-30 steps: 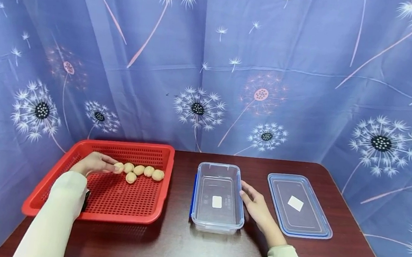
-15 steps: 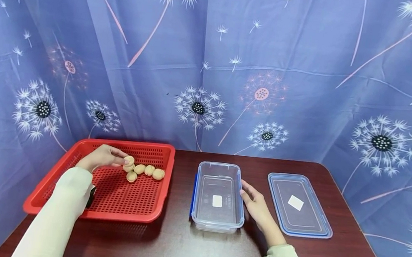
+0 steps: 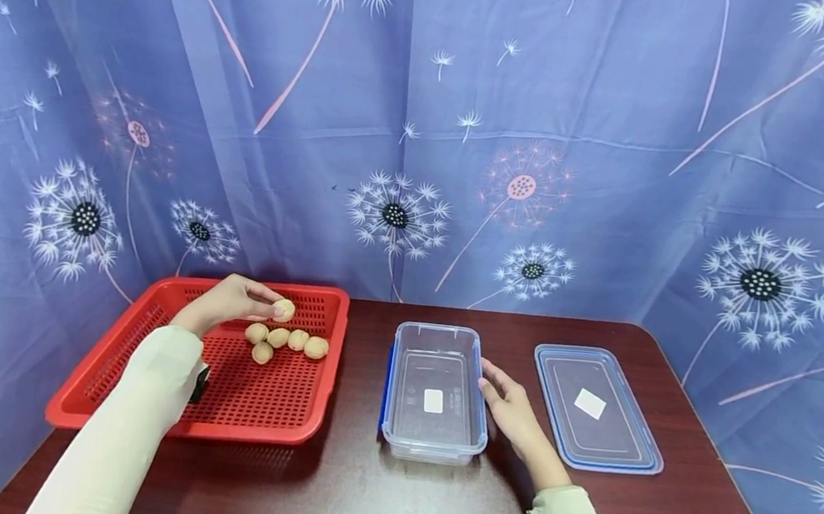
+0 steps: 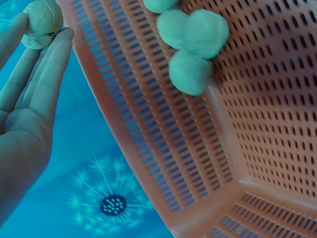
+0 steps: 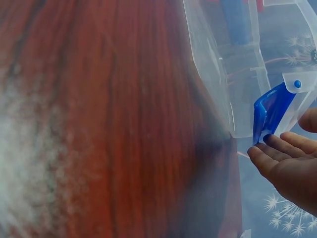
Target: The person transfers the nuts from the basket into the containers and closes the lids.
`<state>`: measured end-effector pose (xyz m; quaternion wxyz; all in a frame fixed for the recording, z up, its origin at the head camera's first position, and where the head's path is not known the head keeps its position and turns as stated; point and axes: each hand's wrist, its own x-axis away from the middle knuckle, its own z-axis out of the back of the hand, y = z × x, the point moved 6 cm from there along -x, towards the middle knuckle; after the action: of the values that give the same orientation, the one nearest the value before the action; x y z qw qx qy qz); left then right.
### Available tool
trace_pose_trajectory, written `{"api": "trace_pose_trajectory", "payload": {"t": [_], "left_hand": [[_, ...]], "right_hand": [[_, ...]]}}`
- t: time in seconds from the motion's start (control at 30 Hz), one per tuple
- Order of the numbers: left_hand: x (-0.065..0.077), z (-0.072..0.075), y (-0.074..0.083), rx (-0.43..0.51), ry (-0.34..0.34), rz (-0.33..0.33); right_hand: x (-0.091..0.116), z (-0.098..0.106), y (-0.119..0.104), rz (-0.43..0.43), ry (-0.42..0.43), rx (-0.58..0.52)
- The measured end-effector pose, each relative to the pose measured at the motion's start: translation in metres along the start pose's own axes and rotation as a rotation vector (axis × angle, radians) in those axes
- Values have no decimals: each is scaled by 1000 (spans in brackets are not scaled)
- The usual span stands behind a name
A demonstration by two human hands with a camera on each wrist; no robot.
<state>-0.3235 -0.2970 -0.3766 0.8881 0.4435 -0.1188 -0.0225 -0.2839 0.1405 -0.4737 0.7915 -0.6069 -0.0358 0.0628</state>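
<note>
A blue-violet curtain hangs in soft folds behind and along both sides of a glossy, reddish-brown wood-grain table with a rounded far right corner. Its print mixes white dandelion heads with black centres, a pink-centred dandelion and drifting seeds.

six walnuts, one basket, one container, one lid

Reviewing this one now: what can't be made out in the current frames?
Head view: the side of the held walnut under the fingertips, covered by the left grip.
Head view: the small marks on the floor of the clear box, too small to read.
Left wrist view: one loose walnut, cut off by the top edge.
Right wrist view: the right grip, cut off by the right edge.
</note>
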Motion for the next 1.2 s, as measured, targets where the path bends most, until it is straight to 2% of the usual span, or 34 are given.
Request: {"api": "trace_pose_trajectory", "payload": {"t": [0.4,0.8,0.97,1.2], "left_hand": [[-9,-18,35,83,-20,-97],[-13,-39,59,160,-25,-155],[-17,-50,72,195,-43,-201],[-24,-66,87,261,-51,-205]], "right_hand": [[-2,1,3,-1,1,-10],[1,0,1,-4,-8,-2],[1,-1,2,-5,-11,-4],[0,0,3,3,-5,-12]]}}
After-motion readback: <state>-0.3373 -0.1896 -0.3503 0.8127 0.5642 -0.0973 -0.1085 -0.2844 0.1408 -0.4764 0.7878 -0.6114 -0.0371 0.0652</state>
